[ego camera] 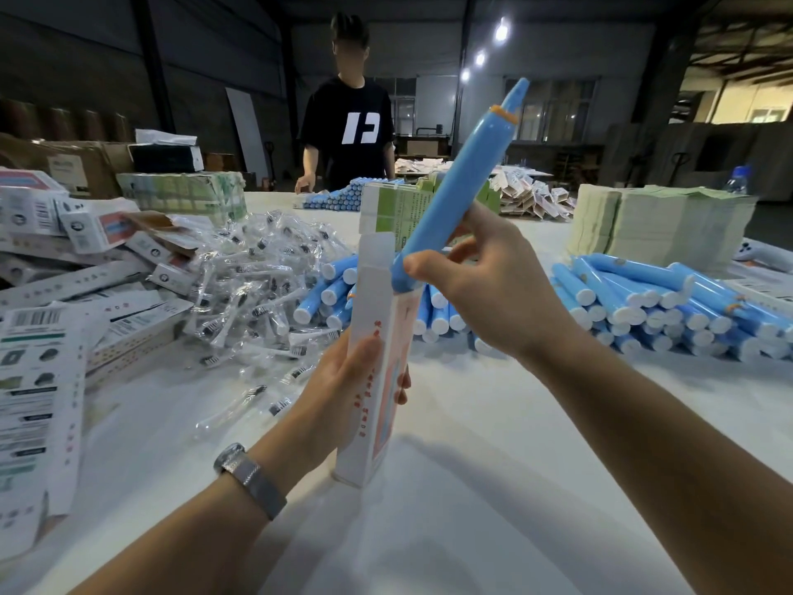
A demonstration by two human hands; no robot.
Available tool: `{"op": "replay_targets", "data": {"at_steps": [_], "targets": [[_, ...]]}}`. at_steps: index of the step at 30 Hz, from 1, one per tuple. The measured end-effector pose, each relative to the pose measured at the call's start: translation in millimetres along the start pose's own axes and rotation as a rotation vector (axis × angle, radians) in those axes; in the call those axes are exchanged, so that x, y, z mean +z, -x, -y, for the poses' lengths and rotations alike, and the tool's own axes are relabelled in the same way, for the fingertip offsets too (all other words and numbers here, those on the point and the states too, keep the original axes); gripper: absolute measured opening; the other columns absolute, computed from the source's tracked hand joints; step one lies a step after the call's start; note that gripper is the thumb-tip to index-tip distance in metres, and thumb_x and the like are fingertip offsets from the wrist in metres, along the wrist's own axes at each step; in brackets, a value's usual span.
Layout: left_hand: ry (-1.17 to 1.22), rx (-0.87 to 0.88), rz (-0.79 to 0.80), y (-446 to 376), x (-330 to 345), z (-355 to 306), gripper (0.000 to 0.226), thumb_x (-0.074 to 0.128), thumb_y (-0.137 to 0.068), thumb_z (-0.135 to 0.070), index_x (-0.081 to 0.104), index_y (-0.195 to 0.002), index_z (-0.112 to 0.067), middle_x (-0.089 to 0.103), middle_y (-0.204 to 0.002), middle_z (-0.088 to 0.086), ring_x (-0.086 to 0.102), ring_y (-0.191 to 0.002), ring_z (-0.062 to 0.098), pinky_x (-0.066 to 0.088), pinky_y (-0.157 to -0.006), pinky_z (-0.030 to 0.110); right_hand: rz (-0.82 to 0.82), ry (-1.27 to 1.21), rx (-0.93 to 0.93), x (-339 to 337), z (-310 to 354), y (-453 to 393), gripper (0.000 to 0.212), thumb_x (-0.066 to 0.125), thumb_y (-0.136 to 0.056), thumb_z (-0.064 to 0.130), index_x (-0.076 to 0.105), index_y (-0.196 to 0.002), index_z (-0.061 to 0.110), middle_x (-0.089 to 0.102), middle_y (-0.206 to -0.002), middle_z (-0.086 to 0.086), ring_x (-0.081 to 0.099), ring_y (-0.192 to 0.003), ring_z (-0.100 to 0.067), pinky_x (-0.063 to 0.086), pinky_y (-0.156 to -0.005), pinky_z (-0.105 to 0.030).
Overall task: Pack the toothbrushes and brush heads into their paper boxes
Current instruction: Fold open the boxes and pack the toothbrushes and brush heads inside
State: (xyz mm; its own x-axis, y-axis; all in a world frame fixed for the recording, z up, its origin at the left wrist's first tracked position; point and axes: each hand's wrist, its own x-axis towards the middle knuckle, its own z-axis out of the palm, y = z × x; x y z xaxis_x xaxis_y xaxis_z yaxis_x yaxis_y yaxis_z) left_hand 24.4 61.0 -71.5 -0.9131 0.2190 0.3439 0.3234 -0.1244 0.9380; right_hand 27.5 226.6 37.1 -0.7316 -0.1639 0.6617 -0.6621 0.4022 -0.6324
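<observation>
Head view. Left hand point(343, 380): wrapped round an upright paper box point(377, 362), top flap open, foot on the white worktop point(493, 487). Right hand point(485, 289): pinching a blue toothbrush point(455, 191), tilted toward 1 o'clock, lower end at the box mouth. Bagged brush heads point(257, 277) heaped at 10 o'clock; blue toothbrush pile point(669, 302) at 3 o'clock; flat cartons point(38, 380) at 9 o'clock.

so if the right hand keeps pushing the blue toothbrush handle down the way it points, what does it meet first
Most likely the open top of the white paper box that the left hand holds upright; the right hand has the blue toothbrush handle tilted, its base at that opening.
</observation>
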Motion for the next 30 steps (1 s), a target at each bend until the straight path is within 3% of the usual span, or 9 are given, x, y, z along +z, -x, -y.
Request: {"op": "replay_targets", "data": {"at_steps": [6, 10, 12, 15, 18, 23, 26, 28, 30], "targets": [[-0.064, 0.025, 0.038, 0, 4, -3, 0.099, 0.068, -0.052, -0.09, 0.057, -0.118, -0.018, 0.067, -0.082, 0.008, 0.064, -0.074, 0.023, 0.057, -0.076, 0.038, 0.123, 0.02, 0.119, -12, 11, -4, 0.02, 0.057, -0.07, 0.042, 0.055, -0.088, 0.034, 0.055, -0.076, 0.015, 0.051, -0.062, 0.005, 0.044, -0.066, -0.027], [-0.042, 0.031, 0.03, 2, 6, -4, 0.105, 0.07, -0.049, -0.09, 0.056, -0.119, -0.013, 0.066, -0.081, 0.009, 0.064, -0.073, 0.021, 0.056, -0.072, 0.033, 0.317, 0.076, 0.05, -12, 20, -2, 0.026, 0.06, -0.074, 0.036, 0.065, -0.089, 0.016, 0.064, -0.089, -0.002, 0.062, -0.086, -0.019, 0.053, -0.081, -0.047], [-0.018, 0.024, 0.02, 3, 5, -5, 0.107, 0.071, -0.049, -0.089, 0.056, -0.12, -0.011, 0.067, -0.081, 0.009, 0.064, -0.073, 0.022, 0.057, -0.073, 0.035, 0.337, 0.051, 0.066, -15, 19, -3, 0.019, 0.069, -0.081, 0.033, 0.068, -0.087, 0.015, 0.066, -0.088, -0.001, 0.063, -0.085, -0.014, 0.054, -0.078, -0.041], [-0.038, 0.027, 0.038, 3, 5, -4, 0.105, 0.07, -0.049, -0.089, 0.058, -0.116, -0.009, 0.069, -0.08, 0.007, 0.065, -0.073, 0.025, 0.057, -0.075, 0.04, 0.35, 0.005, 0.133, -25, 12, -4, 0.02, 0.071, -0.085, 0.044, 0.069, -0.086, 0.024, 0.069, -0.082, 0.012, 0.061, -0.07, 0.007, 0.047, -0.057, -0.015], [-0.043, 0.014, 0.038, 3, 7, -4, 0.108, 0.07, -0.047, -0.09, 0.057, -0.119, -0.01, 0.069, -0.081, 0.007, 0.065, -0.074, 0.025, 0.057, -0.076, 0.041, 0.348, -0.022, 0.167, -23, 3, -5, 0.015, 0.07, -0.085, 0.044, 0.063, -0.09, 0.031, 0.068, -0.086, 0.013, 0.06, -0.071, 0.011, 0.044, -0.058, -0.015], [-0.065, 0.016, 0.061, 4, 5, -6, 0.106, 0.067, -0.049, -0.092, 0.057, -0.12, -0.013, 0.071, -0.084, 0.007, 0.067, -0.076, 0.023, 0.059, -0.077, 0.038, 0.386, -0.22, 0.225, -10, -2, -4, 0.041, 0.069, -0.087, 0.041, 0.048, -0.122, 0.033, 0.066, -0.11, 0.011, 0.068, -0.089, -0.001, 0.05, -0.063, -0.017], [-0.047, -0.004, 0.071, 4, 3, -6, 0.102, 0.068, -0.052, -0.089, 0.058, -0.118, -0.013, 0.071, -0.086, 0.008, 0.066, -0.076, 0.025, 0.058, -0.079, 0.04, 0.399, -0.299, 0.194, -5, -2, -1, 0.024, 0.055, -0.095, 0.038, 0.055, -0.117, 0.031, 0.068, -0.102, 0.006, 0.068, -0.087, -0.005, 0.057, -0.07, -0.025], [0.033, -0.039, 0.083, 3, 0, -7, 0.098, 0.071, -0.054, -0.085, 0.06, -0.119, -0.011, 0.07, -0.089, 0.011, 0.065, -0.078, 0.026, 0.057, -0.079, 0.038, 0.378, -0.321, 0.161, -1, -6, 1, 0.014, 0.054, -0.099, 0.024, 0.057, -0.113, 0.026, 0.066, -0.105, -0.014, 0.069, -0.089, -0.021, 0.057, -0.075, -0.037], [0.099, -0.063, 0.108, 2, -5, -8, 0.09, 0.073, -0.059, -0.079, 0.064, -0.119, -0.012, 0.069, -0.094, 0.015, 0.066, -0.083, 0.028, 0.055, -0.08, 0.037, 0.371, -0.304, 0.15, 5, -12, 3, 0.015, 0.052, -0.101, 0.019, 0.058, -0.114, 0.025, 0.067, -0.107, -0.02, 0.067, -0.095, -0.033, 0.055, -0.08, -0.048]]}}
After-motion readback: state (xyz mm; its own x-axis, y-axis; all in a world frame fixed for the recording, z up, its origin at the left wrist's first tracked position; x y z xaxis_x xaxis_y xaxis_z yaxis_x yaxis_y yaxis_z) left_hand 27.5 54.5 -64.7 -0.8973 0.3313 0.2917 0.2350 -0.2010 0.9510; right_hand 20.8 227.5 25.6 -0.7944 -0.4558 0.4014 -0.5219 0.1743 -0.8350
